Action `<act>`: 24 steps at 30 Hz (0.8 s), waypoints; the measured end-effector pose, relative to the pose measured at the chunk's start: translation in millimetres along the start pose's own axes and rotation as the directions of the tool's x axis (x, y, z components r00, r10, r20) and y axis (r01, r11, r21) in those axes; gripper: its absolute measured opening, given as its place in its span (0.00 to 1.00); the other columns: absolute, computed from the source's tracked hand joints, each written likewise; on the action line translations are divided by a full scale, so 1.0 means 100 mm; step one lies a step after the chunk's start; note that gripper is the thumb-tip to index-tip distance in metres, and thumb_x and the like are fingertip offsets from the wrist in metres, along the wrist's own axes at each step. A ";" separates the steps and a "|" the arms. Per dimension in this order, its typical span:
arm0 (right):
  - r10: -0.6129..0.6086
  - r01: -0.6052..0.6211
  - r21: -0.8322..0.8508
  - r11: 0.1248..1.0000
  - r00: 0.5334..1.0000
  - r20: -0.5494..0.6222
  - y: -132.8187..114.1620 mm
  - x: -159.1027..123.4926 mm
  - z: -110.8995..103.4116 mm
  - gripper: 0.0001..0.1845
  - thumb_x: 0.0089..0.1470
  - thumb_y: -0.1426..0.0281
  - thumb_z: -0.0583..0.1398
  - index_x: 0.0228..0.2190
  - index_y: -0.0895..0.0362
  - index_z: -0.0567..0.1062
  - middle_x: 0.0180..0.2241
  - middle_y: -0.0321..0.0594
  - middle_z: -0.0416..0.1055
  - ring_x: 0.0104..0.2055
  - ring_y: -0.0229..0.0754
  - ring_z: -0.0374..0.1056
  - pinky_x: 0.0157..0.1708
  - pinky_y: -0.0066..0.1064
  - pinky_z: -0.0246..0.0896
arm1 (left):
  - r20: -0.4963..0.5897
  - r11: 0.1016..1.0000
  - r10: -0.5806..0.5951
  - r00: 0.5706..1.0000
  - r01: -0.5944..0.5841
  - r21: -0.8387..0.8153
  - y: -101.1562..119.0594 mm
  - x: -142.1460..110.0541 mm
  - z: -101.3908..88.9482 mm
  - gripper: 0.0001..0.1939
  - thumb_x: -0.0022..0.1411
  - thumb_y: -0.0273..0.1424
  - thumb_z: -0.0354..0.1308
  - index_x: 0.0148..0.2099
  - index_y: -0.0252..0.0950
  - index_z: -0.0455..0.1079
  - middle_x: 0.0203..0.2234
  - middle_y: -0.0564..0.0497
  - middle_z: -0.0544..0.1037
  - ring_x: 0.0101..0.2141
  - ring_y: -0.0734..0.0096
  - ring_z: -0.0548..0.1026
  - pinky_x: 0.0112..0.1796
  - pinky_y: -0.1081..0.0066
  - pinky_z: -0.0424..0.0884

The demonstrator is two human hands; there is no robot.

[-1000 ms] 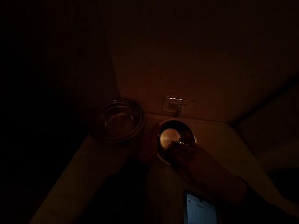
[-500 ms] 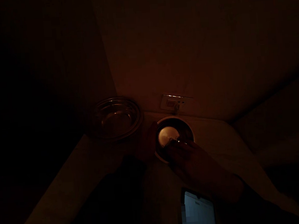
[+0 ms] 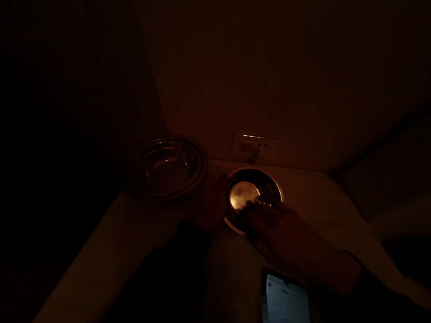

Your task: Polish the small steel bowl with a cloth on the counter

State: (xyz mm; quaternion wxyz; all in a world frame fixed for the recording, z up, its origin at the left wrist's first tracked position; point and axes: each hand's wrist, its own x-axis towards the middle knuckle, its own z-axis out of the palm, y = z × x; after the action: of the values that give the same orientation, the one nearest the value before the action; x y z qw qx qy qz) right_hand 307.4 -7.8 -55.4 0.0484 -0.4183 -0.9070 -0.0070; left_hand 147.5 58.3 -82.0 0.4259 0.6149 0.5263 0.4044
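The scene is very dark. A shiny metal bowl [image 3: 244, 195] stands on the table, its round bottom catching the light. Against its left rim my left hand [image 3: 212, 204] is closed, though its fingers are mostly lost in shadow. My right hand [image 3: 280, 228] reaches in over the near right rim, fingers stretched down towards the bowl's bottom. Its fingertips are dim, and no held thing shows there. Close below this hand lies a phone [image 3: 288, 305] with a lit screen.
A wider metal basin [image 3: 167, 170] stands at the table's back left corner, beside my left hand. A wall socket plate [image 3: 255, 145] with something plugged in sits just behind the bowl. The pale table top [image 3: 319, 198] meets the wall at the back.
The bowl and my right hand have shifted slightly to the right. My left hand stays at the bowl's left rim. The picture is a little darker.
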 end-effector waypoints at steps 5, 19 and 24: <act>-0.014 0.015 0.030 0.999 1.000 -0.008 -0.03 0.03 0.02 0.20 0.55 0.73 0.55 0.50 0.60 0.67 0.49 0.48 0.70 0.53 0.50 0.61 0.52 0.47 0.55 | 0.018 1.000 0.002 1.000 -0.002 0.014 -0.09 0.02 0.04 0.25 0.66 0.40 0.35 0.40 0.34 0.72 0.30 0.49 0.79 0.32 0.68 0.75 0.35 0.70 0.70; 0.178 -0.187 -0.105 0.977 0.980 -0.095 0.01 0.22 0.10 0.26 0.56 0.71 0.53 0.55 0.66 0.62 0.56 0.54 0.63 0.55 0.55 0.58 0.49 0.48 0.55 | 0.045 0.977 0.117 0.992 -0.123 0.173 -0.16 0.03 0.05 0.23 0.66 0.34 0.36 0.44 0.33 0.71 0.30 0.47 0.79 0.30 0.68 0.75 0.32 0.72 0.70; 0.043 -0.043 -0.015 0.999 0.999 0.004 -0.03 0.17 0.07 0.22 0.59 0.69 0.52 0.54 0.62 0.65 0.54 0.50 0.65 0.57 0.50 0.57 0.53 0.45 0.53 | -0.034 0.992 0.024 0.999 -0.019 0.128 -0.14 0.03 0.05 0.22 0.66 0.37 0.38 0.43 0.33 0.72 0.30 0.46 0.78 0.31 0.67 0.75 0.34 0.71 0.70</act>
State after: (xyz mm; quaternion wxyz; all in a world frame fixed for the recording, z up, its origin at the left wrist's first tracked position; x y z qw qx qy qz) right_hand 293.7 3.3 -60.7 0.0435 -0.4382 -0.8977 -0.0117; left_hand 148.4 62.2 -96.4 0.3721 0.6391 0.5518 0.3854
